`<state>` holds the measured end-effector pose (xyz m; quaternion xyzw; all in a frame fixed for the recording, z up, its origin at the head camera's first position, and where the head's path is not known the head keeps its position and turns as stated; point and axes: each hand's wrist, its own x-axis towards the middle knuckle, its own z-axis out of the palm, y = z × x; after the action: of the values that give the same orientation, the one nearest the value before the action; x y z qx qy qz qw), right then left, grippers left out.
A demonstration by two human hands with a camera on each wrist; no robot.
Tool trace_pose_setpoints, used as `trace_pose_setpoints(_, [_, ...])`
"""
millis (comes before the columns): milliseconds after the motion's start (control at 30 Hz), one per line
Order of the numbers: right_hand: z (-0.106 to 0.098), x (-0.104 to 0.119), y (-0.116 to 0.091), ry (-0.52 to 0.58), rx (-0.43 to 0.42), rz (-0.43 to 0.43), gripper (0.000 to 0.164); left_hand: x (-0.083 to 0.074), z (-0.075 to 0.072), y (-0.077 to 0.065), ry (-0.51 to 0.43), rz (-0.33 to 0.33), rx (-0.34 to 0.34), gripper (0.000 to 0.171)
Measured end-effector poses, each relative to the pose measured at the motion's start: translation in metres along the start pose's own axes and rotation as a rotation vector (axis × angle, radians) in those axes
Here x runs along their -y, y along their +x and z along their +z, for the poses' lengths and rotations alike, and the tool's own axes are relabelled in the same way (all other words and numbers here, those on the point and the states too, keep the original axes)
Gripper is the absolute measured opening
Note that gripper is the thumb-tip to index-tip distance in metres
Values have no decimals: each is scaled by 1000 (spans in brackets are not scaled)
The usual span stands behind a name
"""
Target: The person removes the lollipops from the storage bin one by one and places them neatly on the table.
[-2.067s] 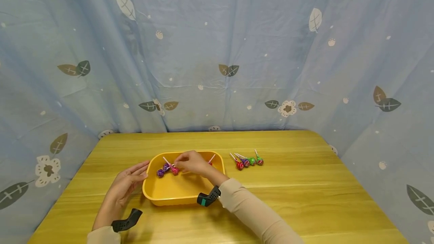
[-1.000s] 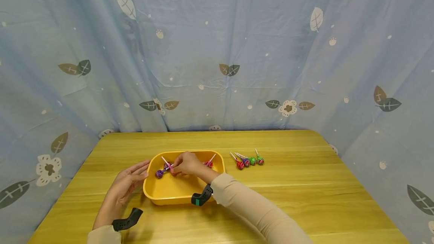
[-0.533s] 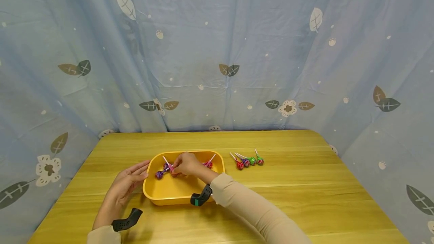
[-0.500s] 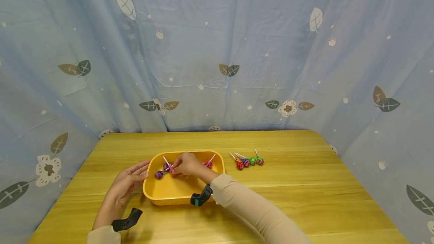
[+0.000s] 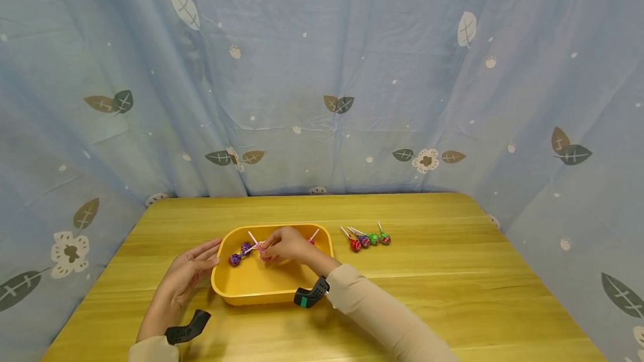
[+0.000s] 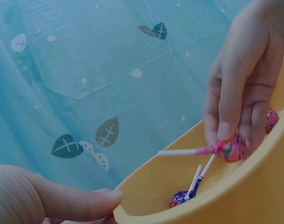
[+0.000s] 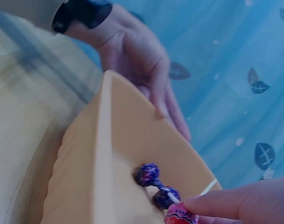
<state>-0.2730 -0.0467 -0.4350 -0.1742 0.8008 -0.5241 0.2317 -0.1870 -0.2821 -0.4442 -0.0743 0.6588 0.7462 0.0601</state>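
A yellow plastic tray [image 5: 261, 298] stands on the table. In it my right hand [image 5: 290, 246] pinches a pink-wrapped lollipop [image 6: 231, 149] by its candy end between thumb and fingers, the white stick pointing left. Two purple lollipops [image 5: 235, 260] lie beside it in the tray's left part. Another pinkish-red lollipop [image 5: 312, 240] sits at the tray's right end, partly hidden by my right hand. My left hand [image 5: 182, 277] rests against the left end of the tray, its fingers extended along the outside and its thumb touching the rim.
To the right of the tray, several lollipops lie on the wooden table [image 5: 427, 289]: a red one [image 5: 355, 245], a purple one [image 5: 364, 241] and green ones [image 5: 384, 238]. A blue patterned curtain [image 5: 282, 82] hangs behind the table.
My right hand first went left to the pink lollipop, then shifted slightly right with it, away from the purple ones. The left hand and the tray have stayed in place.
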Motion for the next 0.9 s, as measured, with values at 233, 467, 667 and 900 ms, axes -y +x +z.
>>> trace_pose_setpoints(233, [-14, -5, -8, 59, 13, -27, 6, -1, 0, -2, 12, 2, 2, 65])
trace_pose_setpoints(467, [-27, -5, -18, 60, -33, -18, 9, -1, 2, -2, -11, -2, 2, 65])
trace_pose_setpoints(667, [-37, -4, -28, 104, -80, -9, 12, -1, 2, -1, -6, -6, 5, 64])
trace_pose_setpoints(900, [-56, -5, -34, 214, -130, -34, 16, -3, 0, -1, 0, -9, 11, 65])
